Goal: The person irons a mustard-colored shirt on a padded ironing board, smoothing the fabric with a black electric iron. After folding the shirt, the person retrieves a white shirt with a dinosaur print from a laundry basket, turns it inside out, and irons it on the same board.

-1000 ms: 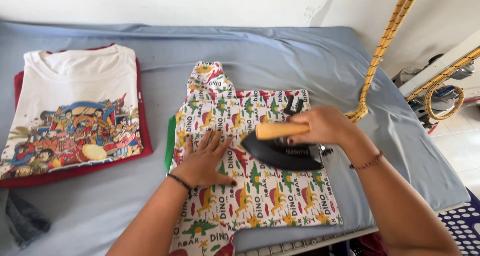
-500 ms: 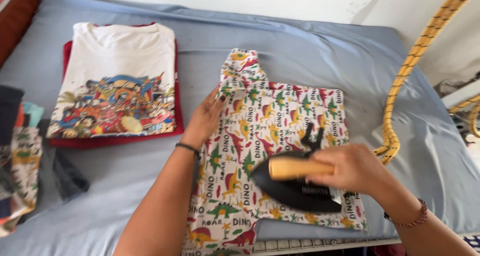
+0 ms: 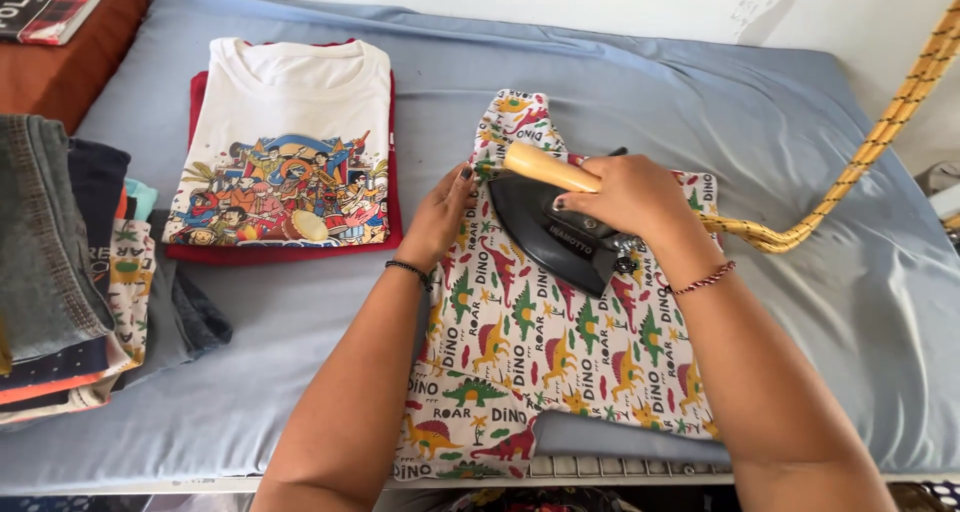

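Note:
A small white garment (image 3: 540, 352) printed with coloured dinosaurs lies flat on the blue-grey padded ironing surface (image 3: 700, 92). My right hand (image 3: 625, 197) grips the wooden handle of a black iron (image 3: 545, 234), which rests on the garment's upper part with its tip pointing up and left. My left hand (image 3: 445, 212) presses flat on the garment's left edge, just beside the iron's tip. A yellow braided cord (image 3: 860, 162) runs from the iron off to the upper right.
A folded white T-shirt with a colourful print (image 3: 285, 142) lies on a red garment at the upper left. A stack of folded clothes (image 3: 60, 272) sits at the left edge. A wire rack edge (image 3: 620, 467) shows at the front.
The iron has moved up and left across the dinosaur garment, toward its top. My left hand has stayed at the garment's left edge. The view has shifted, showing more of the left stack.

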